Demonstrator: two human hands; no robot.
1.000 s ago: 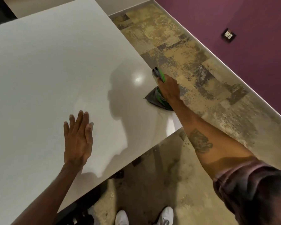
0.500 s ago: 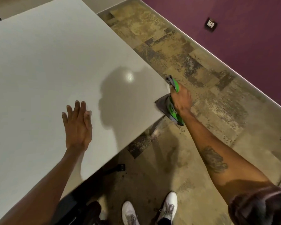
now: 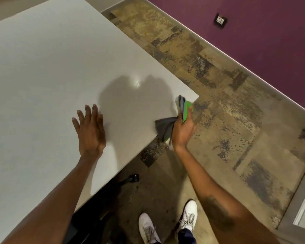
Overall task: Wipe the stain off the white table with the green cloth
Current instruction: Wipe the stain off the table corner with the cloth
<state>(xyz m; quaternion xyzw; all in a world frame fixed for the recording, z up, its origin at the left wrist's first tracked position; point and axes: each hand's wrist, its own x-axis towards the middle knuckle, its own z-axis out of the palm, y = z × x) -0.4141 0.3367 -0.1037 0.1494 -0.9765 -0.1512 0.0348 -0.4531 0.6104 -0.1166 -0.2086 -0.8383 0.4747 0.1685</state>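
The white table (image 3: 51, 81) fills the left and middle of the head view, its near right corner at the centre right. My right hand (image 3: 182, 132) grips the green and grey cloth (image 3: 180, 114) bunched up at that corner, over the table's edge; a grey flap hangs onto the tabletop. My left hand (image 3: 89, 131) lies flat on the table with fingers spread, well left of the cloth. I see no stain on the surface; only shadows and a light glare show.
A mottled brown tiled floor (image 3: 218, 85) lies right of the table, bounded by a purple wall (image 3: 253, 32) with a socket plate (image 3: 220, 20). My white shoes (image 3: 167, 226) stand just below the table's near edge. A dark chair base (image 3: 128, 179) shows under the table.
My right hand has drawn the cloth along the table's right edge toward me, to the near corner, and lifted it partly off the surface. My left hand stayed flat on the table.
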